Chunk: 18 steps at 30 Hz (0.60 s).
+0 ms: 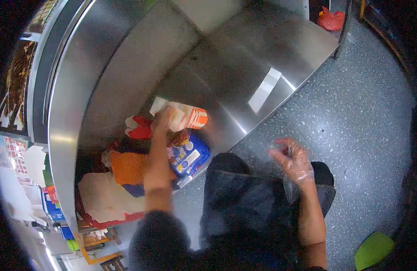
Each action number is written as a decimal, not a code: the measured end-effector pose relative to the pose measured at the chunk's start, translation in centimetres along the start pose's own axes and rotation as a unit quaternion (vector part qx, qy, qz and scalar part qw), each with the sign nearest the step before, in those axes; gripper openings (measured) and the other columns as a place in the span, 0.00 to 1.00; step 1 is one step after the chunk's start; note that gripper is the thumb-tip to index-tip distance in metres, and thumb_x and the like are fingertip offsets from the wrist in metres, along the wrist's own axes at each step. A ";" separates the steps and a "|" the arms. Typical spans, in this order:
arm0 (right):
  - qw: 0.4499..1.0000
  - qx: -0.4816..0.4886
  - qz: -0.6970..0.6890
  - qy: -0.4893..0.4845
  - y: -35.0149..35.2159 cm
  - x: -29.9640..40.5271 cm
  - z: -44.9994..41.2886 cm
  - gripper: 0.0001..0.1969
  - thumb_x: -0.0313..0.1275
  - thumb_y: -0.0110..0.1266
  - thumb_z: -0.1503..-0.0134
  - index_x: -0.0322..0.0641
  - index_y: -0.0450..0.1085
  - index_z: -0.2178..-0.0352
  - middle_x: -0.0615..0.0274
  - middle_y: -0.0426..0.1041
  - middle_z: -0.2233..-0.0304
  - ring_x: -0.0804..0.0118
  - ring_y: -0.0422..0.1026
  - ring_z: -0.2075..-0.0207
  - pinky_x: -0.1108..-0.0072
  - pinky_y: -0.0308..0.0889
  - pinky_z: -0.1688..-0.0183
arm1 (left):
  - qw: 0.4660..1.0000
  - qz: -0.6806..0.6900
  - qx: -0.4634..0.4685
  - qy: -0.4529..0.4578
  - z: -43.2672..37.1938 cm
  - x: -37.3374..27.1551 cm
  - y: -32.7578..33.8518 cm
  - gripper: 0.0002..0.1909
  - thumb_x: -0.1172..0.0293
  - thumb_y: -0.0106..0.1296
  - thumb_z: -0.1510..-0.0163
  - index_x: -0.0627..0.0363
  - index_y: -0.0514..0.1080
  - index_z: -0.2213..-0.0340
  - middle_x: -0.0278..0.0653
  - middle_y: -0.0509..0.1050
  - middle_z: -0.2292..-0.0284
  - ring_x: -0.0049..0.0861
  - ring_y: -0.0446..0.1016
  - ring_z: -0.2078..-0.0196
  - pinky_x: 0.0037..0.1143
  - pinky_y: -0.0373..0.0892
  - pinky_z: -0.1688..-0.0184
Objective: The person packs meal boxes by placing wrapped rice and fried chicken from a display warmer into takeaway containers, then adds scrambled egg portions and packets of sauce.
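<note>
My left hand (162, 117), blurred and bare, grips the near-wall end of a white and orange package (190, 117) on the lower steel shelf (228, 84). The fingertips are hard to make out. Just below the package lies a blue printed packet (190, 155). A red and white item (139, 127) lies left of the hand. My right hand (293, 159) wears a clear plastic glove and hangs above my dark-clothed knees. Its fingers are curled with the thumb apart, and I see nothing held in them.
An orange cloth-like item (129, 167) and a pale sheet (105, 194) lie at the shelf's left end. The steel counter edge (64, 135) curves above the shelf. A speckled floor (357, 118) runs along the right. A red plastic bag (330, 19) sits at the far end; something green (374, 250) stands lower right.
</note>
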State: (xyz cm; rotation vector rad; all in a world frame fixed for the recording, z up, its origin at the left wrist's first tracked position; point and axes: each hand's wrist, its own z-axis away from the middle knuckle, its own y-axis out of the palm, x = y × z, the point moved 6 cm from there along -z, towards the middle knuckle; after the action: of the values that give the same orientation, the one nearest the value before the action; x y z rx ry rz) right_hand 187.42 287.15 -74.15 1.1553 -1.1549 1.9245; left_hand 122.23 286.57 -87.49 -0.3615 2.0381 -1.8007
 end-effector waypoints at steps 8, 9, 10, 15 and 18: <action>0.999 0.022 0.027 0.026 2.6 -1.1 -1.4 0.25 0.45 0.61 0.51 0.40 0.70 0.57 0.54 0.74 0.71 0.59 0.72 0.69 0.71 0.68 0.64 | 0.820 0.537 -0.040 -0.194 5.8 -5.1 -2.0 0.18 0.64 0.45 0.45 0.48 0.65 0.53 0.44 0.71 0.60 0.39 0.72 0.59 0.30 0.70 0.61; 0.999 0.011 0.032 0.017 2.8 -2.0 -2.5 0.25 0.46 0.60 0.51 0.40 0.70 0.56 0.52 0.74 0.69 0.57 0.73 0.67 0.70 0.68 0.61 | 0.773 0.595 -0.021 -0.219 7.7 -9.1 -3.4 0.19 0.64 0.45 0.46 0.48 0.64 0.51 0.42 0.70 0.59 0.35 0.71 0.59 0.29 0.70 0.61; 0.999 -0.012 0.021 -0.027 4.0 -2.1 -3.5 0.27 0.47 0.59 0.50 0.39 0.69 0.55 0.49 0.74 0.66 0.54 0.73 0.64 0.68 0.68 0.59 | 0.736 0.638 0.002 -0.228 9.5 -13.0 -5.8 0.21 0.64 0.45 0.46 0.49 0.63 0.49 0.40 0.69 0.57 0.32 0.71 0.59 0.28 0.70 0.61; 0.945 -0.079 0.058 -0.313 14.0 12.2 -6.2 0.28 0.47 0.53 0.48 0.33 0.67 0.55 0.45 0.73 0.62 0.43 0.72 0.60 0.64 0.67 0.54 | 0.669 0.705 0.054 -0.230 18.8 -20.4 -16.1 0.24 0.58 0.48 0.49 0.51 0.62 0.51 0.35 0.70 0.61 0.22 0.69 0.66 0.25 0.69 0.68; 0.941 0.040 0.164 -0.292 21.5 11.6 -8.8 0.23 0.42 0.50 0.46 0.34 0.68 0.57 0.46 0.74 0.64 0.45 0.73 0.63 0.63 0.68 0.57 | 0.630 0.728 0.041 -0.267 21.5 -20.7 -14.9 0.21 0.56 0.50 0.51 0.56 0.67 0.59 0.38 0.74 0.66 0.22 0.71 0.72 0.25 0.71 0.75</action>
State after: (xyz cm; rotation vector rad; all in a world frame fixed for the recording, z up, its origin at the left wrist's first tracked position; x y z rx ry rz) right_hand 161.51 286.37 -73.74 1.7438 -1.6789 1.9321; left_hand 149.37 274.63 -72.24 0.6142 1.0181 -0.5517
